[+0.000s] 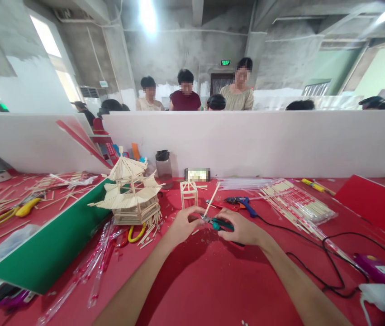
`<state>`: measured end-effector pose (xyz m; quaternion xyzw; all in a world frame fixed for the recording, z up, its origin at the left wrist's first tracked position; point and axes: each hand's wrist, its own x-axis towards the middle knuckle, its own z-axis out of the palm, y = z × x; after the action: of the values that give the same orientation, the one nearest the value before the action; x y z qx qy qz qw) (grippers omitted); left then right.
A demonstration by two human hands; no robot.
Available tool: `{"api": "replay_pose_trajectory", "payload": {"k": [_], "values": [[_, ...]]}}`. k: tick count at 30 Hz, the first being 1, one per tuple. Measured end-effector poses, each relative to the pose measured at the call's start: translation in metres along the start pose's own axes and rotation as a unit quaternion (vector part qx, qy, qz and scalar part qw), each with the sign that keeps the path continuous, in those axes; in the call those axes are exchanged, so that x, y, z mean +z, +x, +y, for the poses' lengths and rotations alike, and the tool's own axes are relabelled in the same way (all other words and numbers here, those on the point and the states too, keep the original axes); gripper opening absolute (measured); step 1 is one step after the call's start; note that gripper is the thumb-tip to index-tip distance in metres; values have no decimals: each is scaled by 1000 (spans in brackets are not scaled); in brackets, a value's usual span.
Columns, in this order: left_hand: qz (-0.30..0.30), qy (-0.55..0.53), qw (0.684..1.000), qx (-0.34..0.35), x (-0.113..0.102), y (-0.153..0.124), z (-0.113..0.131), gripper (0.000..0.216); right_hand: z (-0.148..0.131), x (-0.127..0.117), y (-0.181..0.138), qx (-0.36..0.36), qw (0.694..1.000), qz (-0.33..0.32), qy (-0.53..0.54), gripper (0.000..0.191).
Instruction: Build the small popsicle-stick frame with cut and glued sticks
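My right hand (243, 227) is closed round the green handles of small cutters (220, 223) over the red table (206, 280). The cutter jaws bite a thin wooden stick (211, 199) that slants up and to the right. My left hand (184, 223) pinches the stick's lower end just left of the jaws. Behind the hands stands a small open cube frame of sticks (188, 193). A stick-built pagoda model (130, 190) stands to the left.
A green board (56, 244) lies at left by yellow cutters (26, 208). Packs of chopsticks (297, 203), a blue glue gun (243, 202), a purple glue gun (378, 269) and black cables (328, 267) lie right. A white partition (246, 140) runs behind; several people are beyond.
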<state>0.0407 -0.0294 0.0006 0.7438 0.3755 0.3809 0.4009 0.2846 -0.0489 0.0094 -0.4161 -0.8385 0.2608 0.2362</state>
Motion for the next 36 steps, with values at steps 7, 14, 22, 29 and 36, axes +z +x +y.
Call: {"api": "replay_pose_trajectory", "payload": {"k": [7, 14, 22, 29, 36], "values": [[-42, 79, 993, 74, -3, -6, 15, 44, 1, 3, -1, -1, 1000, -2, -23, 39], [-47, 100, 990, 88, -6, -7, 13, 40, -3, 8, -1, -12, 999, -5, -32, 40], [-30, 104, 992, 68, -12, -4, 8, 46, -8, 24, 4, -52, 994, 31, -91, 33], [-38, 104, 991, 75, -10, -4, 8, 47, -2, 30, 10, -28, 992, 34, -115, 31], [-36, 98, 991, 87, -9, -3, 5, 46, -8, 30, 11, -9, 992, 23, -126, 30]]}}
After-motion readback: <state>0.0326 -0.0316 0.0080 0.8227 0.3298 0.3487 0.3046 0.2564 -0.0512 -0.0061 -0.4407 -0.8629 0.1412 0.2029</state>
